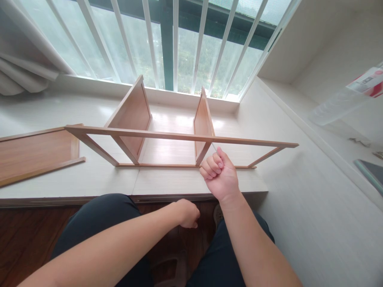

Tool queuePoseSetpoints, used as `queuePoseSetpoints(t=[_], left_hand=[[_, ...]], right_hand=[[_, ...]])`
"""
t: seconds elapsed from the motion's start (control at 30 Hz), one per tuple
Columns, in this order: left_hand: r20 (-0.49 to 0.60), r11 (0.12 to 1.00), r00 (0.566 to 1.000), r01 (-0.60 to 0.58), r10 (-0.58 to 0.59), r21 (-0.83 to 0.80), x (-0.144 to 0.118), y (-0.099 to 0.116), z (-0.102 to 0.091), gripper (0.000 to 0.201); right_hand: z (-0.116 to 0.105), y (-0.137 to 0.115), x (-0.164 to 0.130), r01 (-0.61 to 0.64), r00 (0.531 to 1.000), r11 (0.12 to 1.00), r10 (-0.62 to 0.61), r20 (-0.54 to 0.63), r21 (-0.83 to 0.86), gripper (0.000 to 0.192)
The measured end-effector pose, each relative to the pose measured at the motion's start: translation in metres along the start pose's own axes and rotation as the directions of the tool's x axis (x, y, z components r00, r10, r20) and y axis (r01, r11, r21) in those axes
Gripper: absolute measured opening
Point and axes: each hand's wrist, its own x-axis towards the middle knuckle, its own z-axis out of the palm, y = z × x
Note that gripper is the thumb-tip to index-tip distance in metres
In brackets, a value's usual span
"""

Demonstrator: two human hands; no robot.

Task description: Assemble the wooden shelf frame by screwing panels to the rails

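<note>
So, container-wise, just one clear plastic bottle (335,105) can be spotted, on the white shelf (336,133) off to the right. A red and white label is worn by it, but whatever's inside can't be made out. The wooden frame (164,136) is set on the white window ledge (170,181), with two wooden panels (131,119) joined behind its front rails. A thin metal rod (214,147) is gripped in the right hand (220,173), fingers closed round it, right by the frame's right-hand crosspiece. The left hand (188,213) is held loosely curled below the ledge; whether anything's gripped can't be told.
</note>
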Motion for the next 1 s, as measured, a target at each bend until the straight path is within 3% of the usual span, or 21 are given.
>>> queuePoseSetpoints(t=[0.2, 0.3, 0.37, 0.43, 0.57, 0.63, 0.73, 0.8, 0.83, 0.87, 0.97, 1.0], left_hand=[[-0.015, 1.000, 1.000, -0.010, 0.010, -0.001, 0.000, 0.000, -0.001, 0.020], [-0.061, 0.999, 0.997, -0.047, 0.047, 0.005, -0.003, 0.002, -0.009, 0.019], [-0.158, 0.996, 0.984, -0.086, 0.084, -0.005, -0.005, 0.005, -0.018, 0.019], [-0.339, 0.995, 0.938, -0.093, 0.076, -0.033, -0.008, 0.007, -0.029, 0.026], [-0.669, 0.988, 0.729, 0.062, -0.143, -0.144, -0.017, 0.000, -0.053, 0.037], [-0.770, 0.964, 0.581, 0.137, -0.264, -0.227, -0.024, -0.009, -0.064, 0.037], [-0.866, 0.931, 0.347, 0.187, -0.360, -0.312, -0.031, -0.028, -0.076, 0.025], [-0.895, 0.932, 0.276, 0.194, -0.350, -0.305, -0.031, -0.042, -0.079, 0.012], [-0.896, 0.934, 0.281, 0.196, -0.345, -0.298, -0.029, -0.048, -0.079, 0.013], [-0.885, 0.935, 0.313, 0.197, -0.344, -0.294, -0.026, -0.053, -0.077, 0.020], [-0.803, 0.940, 0.490, 0.204, -0.340, -0.274, -0.015, -0.066, -0.070, 0.035], [-0.784, 0.944, 0.527, 0.203, -0.328, -0.258, -0.012, -0.069, -0.068, 0.037]], right_hand=[[0.003, 0.008, 0.000, 0.047, 0.998, 0.998, -0.049, -0.030, -0.039, 0.060], [-0.001, 0.013, -0.002, 0.150, 0.982, 0.962, -0.171, -0.076, -0.228, 0.059], [-0.007, 0.011, -0.004, 0.212, 0.961, 0.865, -0.270, -0.066, -0.455, 0.060], [-0.018, 0.005, -0.006, 0.222, 0.946, 0.681, -0.324, -0.014, -0.698, 0.061], [-0.046, -0.009, -0.006, 0.097, 0.973, 0.293, -0.227, 0.029, -0.951, 0.058], [-0.062, -0.013, -0.004, 0.023, 0.984, 0.143, -0.176, -0.003, -0.989, 0.055], [-0.083, -0.015, 0.000, -0.008, 0.991, -0.021, -0.133, -0.005, -1.000, 0.050], [-0.094, -0.015, 0.001, 0.015, 0.996, -0.090, -0.088, 0.023, -0.996, 0.046], [-0.097, -0.014, 0.002, 0.021, 0.997, -0.118, -0.066, 0.029, -0.993, 0.045], [-0.100, -0.012, 0.002, 0.017, 0.999, -0.145, -0.047, 0.024, -0.989, 0.043], [-0.106, -0.004, 0.006, -0.022, 0.999, -0.233, 0.024, -0.028, -0.972, 0.037], [-0.107, -0.001, 0.008, -0.029, 0.997, -0.264, 0.058, -0.046, -0.964, 0.035]])
